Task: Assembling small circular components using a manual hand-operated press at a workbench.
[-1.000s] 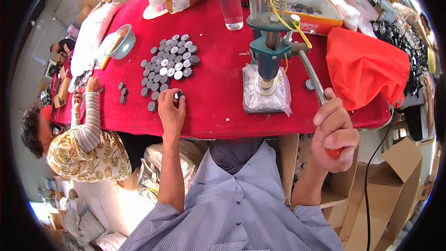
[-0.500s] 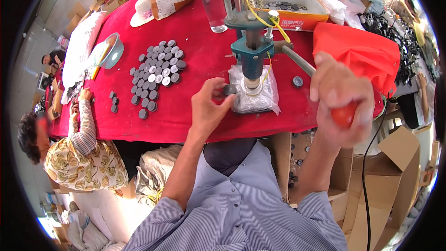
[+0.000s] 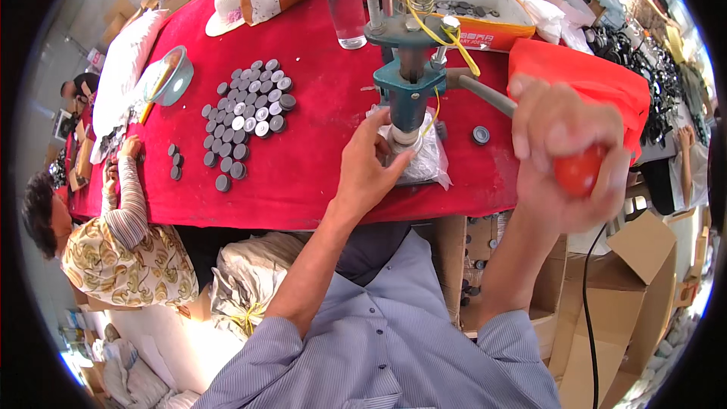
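Observation:
A green bench press [image 3: 407, 91] with a white lower tip [image 3: 404, 136] stands over a clear plastic-wrapped pad [image 3: 428, 159]. My left hand [image 3: 367, 163] reaches to that tip, thumb and fingers curled around its left side; what they pinch is hidden. To the right, my right hand [image 3: 568, 151] wraps around the red ball knob [image 3: 580, 170] of the press lever [image 3: 485, 95], a little blurred. Just right of the tip, a small dark round piece [image 3: 441, 130] lies at the pad. Farther right sits one grey round cap [image 3: 481, 135].
Many grey round caps [image 3: 246, 102] are clustered left on the red cloth [image 3: 318, 83]. Behind stand a glass jar [image 3: 345, 11] and an orange-edged box [image 3: 492, 30] of caps. Red fabric [image 3: 583, 83] lies right. Another person [image 3: 125, 250] works at far left; cardboard boxes [image 3: 606, 318] stand lower right.
My left hand has moved right, from beside the pad to the press tip; the dark cap it held is now hidden. The small dark piece right of the tip has come into view.

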Demonstrator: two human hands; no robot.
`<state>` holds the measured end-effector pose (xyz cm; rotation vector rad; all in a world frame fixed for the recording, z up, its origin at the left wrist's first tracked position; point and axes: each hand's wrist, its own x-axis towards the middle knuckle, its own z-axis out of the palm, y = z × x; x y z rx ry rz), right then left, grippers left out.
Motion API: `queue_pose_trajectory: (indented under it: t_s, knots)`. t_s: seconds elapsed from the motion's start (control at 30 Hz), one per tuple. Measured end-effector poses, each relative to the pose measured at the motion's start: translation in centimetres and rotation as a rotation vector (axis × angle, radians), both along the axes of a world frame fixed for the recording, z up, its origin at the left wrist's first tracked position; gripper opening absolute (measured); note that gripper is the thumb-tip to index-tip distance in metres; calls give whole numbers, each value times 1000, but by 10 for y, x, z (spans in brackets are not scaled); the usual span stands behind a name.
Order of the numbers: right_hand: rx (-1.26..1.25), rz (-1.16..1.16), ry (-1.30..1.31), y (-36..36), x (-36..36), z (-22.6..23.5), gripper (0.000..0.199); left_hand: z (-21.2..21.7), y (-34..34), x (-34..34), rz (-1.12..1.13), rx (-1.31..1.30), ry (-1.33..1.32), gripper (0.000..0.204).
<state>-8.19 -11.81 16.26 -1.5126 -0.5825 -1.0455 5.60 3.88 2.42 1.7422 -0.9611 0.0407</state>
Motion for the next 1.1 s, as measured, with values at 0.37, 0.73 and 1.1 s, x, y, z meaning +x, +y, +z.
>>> queue_pose_trajectory:
  t_s: [0.37, 0.73, 1.1]
  knots:
    - [18, -185, -80, 33, -31, -70, 33, -32, 194, 66, 965, 451, -554, 30]
    - [25, -228, -93, 32, -24, -61, 40, -57, 242, 88, 861, 366, -355, 31]
    - [149, 38, -62, -14, 36, 28, 50, 5, 42, 7, 129, 1, 63, 43]
